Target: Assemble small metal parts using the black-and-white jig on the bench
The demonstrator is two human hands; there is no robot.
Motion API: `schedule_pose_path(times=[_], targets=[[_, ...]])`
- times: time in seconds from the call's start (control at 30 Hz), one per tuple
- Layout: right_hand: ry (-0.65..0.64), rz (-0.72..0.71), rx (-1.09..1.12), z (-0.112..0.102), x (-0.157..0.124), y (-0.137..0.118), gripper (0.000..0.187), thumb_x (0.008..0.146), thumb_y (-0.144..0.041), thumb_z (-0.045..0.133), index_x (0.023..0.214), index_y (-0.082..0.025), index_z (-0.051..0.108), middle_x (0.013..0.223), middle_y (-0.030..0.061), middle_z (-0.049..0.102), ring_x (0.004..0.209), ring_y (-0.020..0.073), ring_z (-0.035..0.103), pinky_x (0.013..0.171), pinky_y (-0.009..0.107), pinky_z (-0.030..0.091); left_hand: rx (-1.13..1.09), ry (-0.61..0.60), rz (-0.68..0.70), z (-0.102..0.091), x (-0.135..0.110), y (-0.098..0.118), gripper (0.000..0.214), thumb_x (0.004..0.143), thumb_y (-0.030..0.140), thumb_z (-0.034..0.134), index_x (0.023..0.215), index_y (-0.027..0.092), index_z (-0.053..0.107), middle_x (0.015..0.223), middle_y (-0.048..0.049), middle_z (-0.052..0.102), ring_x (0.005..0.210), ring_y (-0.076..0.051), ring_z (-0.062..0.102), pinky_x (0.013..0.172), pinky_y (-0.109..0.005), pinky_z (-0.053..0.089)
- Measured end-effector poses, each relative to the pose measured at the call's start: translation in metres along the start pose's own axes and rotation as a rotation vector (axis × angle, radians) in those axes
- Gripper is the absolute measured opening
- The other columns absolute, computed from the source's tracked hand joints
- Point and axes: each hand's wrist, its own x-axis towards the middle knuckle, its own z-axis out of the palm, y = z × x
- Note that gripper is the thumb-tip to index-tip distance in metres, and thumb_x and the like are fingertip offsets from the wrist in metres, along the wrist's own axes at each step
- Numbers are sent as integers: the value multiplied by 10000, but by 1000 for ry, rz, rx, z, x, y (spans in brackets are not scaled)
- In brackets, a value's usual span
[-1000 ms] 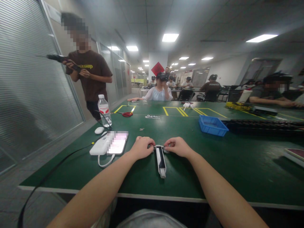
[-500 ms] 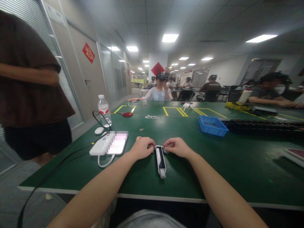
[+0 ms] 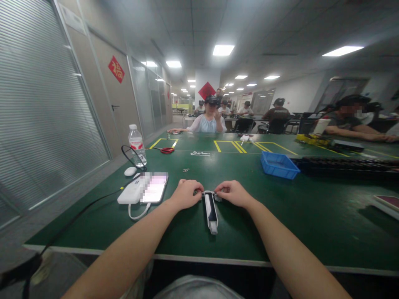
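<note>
A long narrow black-and-white device (image 3: 211, 210) lies on the green table (image 3: 280, 224), pointing toward me. My left hand (image 3: 186, 194) is curled in a fist at the left side of its far end. My right hand (image 3: 233, 192) pinches the same end from the right. Small metal parts show between the two hands; what the fingers grip there is too small to name.
A phone on a white power bank (image 3: 142, 189) with a cable lies left of my hands. A water bottle (image 3: 137, 145), a white mouse (image 3: 130, 170), red scissors (image 3: 166, 150) and a blue tray (image 3: 278, 164) stand farther back. Other people sit at the far tables.
A person in a brown shirt walked past on the left toward me and has left the view. My hands and the device have not moved.
</note>
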Motion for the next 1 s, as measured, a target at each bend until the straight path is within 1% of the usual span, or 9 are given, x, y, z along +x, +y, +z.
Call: schedule_pose_path(times=[0.27,0.47,0.6,0.73,1.0], targets=[[-12,-8,-7,1,2,4,200,675,-226,605,819,-123,698,618,29,670,516,94,556,493,188,416,-2,-4,-5,-1,-1,1,194,766,195,485,862,219,652,872,2,660,877,-180,571,831,-340,320],[-10,-2,-32,1,0,2,204,680,-226,600,825,-122,699,611,24,661,491,83,529,476,187,396,-3,-8,-10,-2,-1,2,195,769,195,483,864,219,651,887,3,661,885,-178,573,836,-337,322],[-17,-41,-23,1,1,3,214,690,-213,594,859,-121,687,644,29,663,517,86,542,489,187,406,-6,-11,-19,-3,-1,4,196,767,194,481,861,216,652,890,0,665,881,-179,577,836,-340,326],[3,-72,-40,1,1,4,220,668,-195,616,870,-130,677,699,27,664,532,83,544,504,189,421,0,-9,-17,-3,-1,4,197,765,192,480,856,218,653,880,3,665,878,-178,578,831,-339,327],[17,-64,-34,2,-1,-2,233,644,-169,619,869,-134,665,727,20,648,534,79,538,514,195,424,-1,-12,-10,-2,0,4,199,764,190,481,857,220,655,877,0,664,874,-181,578,831,-331,330]])
